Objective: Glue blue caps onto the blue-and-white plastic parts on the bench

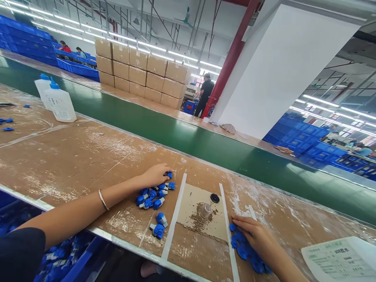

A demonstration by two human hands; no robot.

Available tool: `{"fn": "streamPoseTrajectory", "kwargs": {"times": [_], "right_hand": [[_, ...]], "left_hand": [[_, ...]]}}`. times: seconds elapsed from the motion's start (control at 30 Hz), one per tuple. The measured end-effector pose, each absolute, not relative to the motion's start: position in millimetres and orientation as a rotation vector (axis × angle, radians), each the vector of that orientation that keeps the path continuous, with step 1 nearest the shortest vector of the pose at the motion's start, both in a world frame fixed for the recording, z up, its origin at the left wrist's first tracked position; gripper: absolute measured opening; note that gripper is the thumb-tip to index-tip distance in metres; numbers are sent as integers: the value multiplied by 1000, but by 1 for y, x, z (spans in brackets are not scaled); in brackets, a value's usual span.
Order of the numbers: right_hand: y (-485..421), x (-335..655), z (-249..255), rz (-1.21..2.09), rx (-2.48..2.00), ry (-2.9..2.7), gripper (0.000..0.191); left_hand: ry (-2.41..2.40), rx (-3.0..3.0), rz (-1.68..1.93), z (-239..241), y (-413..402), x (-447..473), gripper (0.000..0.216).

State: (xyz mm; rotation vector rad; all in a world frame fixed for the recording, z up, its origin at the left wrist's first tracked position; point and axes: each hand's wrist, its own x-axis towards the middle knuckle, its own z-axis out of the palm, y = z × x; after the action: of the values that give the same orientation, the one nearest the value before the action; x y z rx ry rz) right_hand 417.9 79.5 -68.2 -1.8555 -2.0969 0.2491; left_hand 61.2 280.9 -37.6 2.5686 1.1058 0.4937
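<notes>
My left hand (156,175) is stretched out over the table, its fingertips closed on a small blue part (169,174). Just below it lies a cluster of blue-and-grey parts (148,203), with a few more (158,230) nearer the table edge. My right hand (258,234) lies over a pile of flat blue pieces (246,250), fingers stretched out and fingertips touching the pile's far end. Between both hands, a cardboard sheet (188,196) carries a small clear cup (205,210) surrounded by brown specks, and a round black lid (215,197).
White tape strips (175,219) flank the cardboard. White bottles with blue caps (60,102) stand at left; another white bottle (340,258) lies at right. A green conveyor belt (164,129) runs behind. Below the table edge, a blue bin (85,254) holds more blue parts. Stacked cartons (141,74) stand beyond.
</notes>
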Motion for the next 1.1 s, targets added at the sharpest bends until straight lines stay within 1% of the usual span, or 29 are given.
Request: {"fn": "streamPoseTrajectory", "kwargs": {"times": [0.2, 0.37, 0.5, 0.67, 0.77, 0.87, 0.97, 1.1], "right_hand": [[79, 419, -66, 276, -1857, -2076, 36], [78, 421, -65, 254, -1816, -2057, 33], [79, 411, -57, 168, -1780, -2011, 30], [85, 378, -42, 77, -1730, -1973, 34], [88, 378, -37, 38, -1759, -1938, 33], [86, 394, -37, 7, -1862, -1863, 34], [80, 405, -41, 55, -1928, -1896, 31], [76, 395, -45, 102, -1992, -1950, 30]], "left_hand": [[1086, 2499, 602, -36, 283, 61, 25], [1112, 2316, 736, -28, 282, 63, 30], [1083, 2133, 816, -14, 274, 66, 30], [943, 1876, 851, 3, 228, 65, 40], [882, 1513, 849, 3, 187, 54, 43], [877, 1318, 843, -5, 149, 39, 37], [803, 1207, 812, -19, 119, 31, 32], [676, 1062, 768, -36, 99, 36, 37]]}}
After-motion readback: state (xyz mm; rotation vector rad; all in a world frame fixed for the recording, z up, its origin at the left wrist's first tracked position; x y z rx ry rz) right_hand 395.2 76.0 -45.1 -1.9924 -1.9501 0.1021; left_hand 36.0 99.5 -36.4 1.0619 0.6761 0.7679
